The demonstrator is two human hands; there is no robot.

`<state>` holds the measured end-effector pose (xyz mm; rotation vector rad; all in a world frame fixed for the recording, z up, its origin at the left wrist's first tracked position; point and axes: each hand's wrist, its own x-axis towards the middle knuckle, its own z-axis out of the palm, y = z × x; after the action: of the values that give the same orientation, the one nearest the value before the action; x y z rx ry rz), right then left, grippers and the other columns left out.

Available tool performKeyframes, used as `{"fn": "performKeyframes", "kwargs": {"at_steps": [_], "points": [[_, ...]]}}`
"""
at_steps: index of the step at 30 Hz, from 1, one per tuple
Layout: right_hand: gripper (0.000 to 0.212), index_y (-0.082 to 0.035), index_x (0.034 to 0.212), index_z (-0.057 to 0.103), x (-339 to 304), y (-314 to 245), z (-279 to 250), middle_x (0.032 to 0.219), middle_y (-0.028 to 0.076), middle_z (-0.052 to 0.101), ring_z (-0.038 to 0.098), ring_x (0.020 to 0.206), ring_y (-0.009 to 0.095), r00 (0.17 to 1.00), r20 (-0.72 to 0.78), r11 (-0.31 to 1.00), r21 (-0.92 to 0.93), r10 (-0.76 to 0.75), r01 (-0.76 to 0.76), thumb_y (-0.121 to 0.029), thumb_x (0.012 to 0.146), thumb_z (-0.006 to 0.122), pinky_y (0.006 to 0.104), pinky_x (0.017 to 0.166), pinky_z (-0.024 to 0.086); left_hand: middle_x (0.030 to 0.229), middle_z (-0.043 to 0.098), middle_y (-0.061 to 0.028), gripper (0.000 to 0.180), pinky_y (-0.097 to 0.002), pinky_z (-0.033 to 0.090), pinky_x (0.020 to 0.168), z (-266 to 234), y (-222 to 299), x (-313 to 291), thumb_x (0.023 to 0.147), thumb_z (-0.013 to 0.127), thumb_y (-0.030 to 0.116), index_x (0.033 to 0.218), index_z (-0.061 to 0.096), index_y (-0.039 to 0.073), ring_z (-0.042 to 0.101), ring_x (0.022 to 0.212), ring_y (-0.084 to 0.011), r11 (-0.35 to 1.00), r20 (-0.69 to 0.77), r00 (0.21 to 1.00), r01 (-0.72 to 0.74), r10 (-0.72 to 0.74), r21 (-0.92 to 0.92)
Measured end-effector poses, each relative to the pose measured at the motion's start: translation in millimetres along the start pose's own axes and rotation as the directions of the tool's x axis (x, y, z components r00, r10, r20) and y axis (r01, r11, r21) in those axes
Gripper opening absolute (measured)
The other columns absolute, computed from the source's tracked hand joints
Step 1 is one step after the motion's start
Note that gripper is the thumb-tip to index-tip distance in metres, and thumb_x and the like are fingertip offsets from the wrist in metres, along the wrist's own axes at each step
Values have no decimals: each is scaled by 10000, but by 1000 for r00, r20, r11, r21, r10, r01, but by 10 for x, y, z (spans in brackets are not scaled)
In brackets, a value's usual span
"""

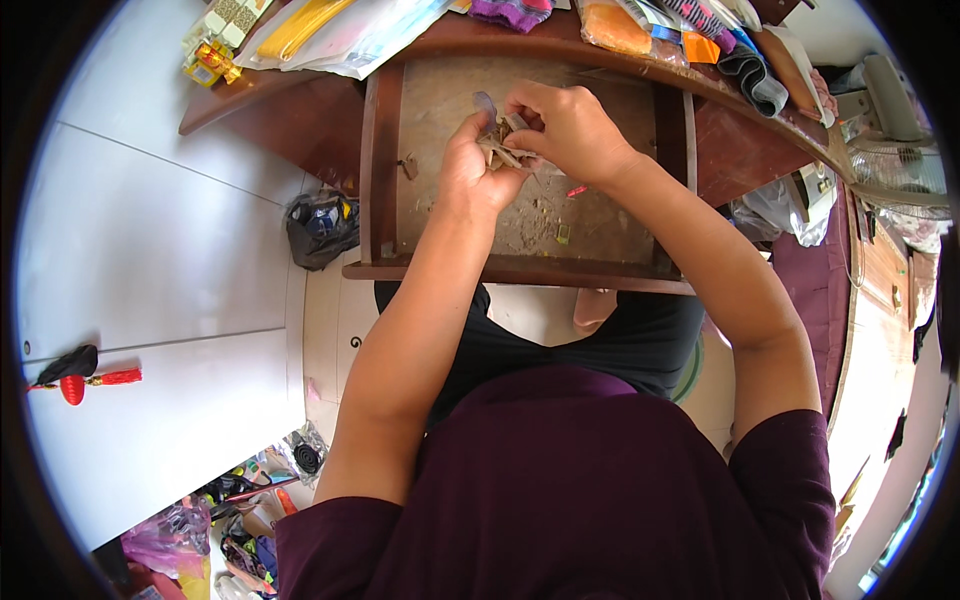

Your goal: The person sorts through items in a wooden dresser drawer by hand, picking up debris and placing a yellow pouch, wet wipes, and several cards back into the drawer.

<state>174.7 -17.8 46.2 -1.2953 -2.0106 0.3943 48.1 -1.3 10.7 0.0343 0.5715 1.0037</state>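
Note:
Above a pulled-out wooden drawer (430, 225), my left hand (468, 175) is cupped around a clump of brownish scraps (505, 155). A bluish translucent piece (484, 105) sticks up by the left thumb. My right hand (577, 128) reaches in from the right, its fingers bent and pressed together at the top of the clump; what they pinch is too small to make out. Crumbs and dust lie across the drawer's bottom, along with a small red piece (577, 191) and a yellow-green scrap (563, 234).
The desk top (480, 38) beyond the drawer bears plastic bags, socks and packets. A black bag (322, 228) stands on the floor left of the drawer. White cabinet doors (160, 260) line the left side. A fan (895, 170) is at the far right.

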Motion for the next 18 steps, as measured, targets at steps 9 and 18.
{"fn": "performKeyframes", "kwargs": {"at_steps": [9, 18], "points": [[127, -72, 802, 603, 19, -15, 54, 770, 89, 597, 554, 825, 274, 947, -84, 911, -313, -309, 270, -184, 741, 597, 386, 685, 472, 810, 589, -57, 198, -340, 471, 715, -122, 80, 116, 878, 391, 188, 889, 533, 50, 564, 730, -176, 979, 99, 995, 24, -3, -204], [90, -61, 761, 580, 60, -174, 16, 792, 118, 602, 597, 710, 325, 995, 9, 960, -264, 103, -97, -131, 721, 540, 425, 639, 471, 814, 590, -54, 176, -361, 444, 787, 30, 15, -11, 865, 424, 190, 882, 543, 60, 560, 767, -191, 994, -38, 999, -40, 36, -102]]}}
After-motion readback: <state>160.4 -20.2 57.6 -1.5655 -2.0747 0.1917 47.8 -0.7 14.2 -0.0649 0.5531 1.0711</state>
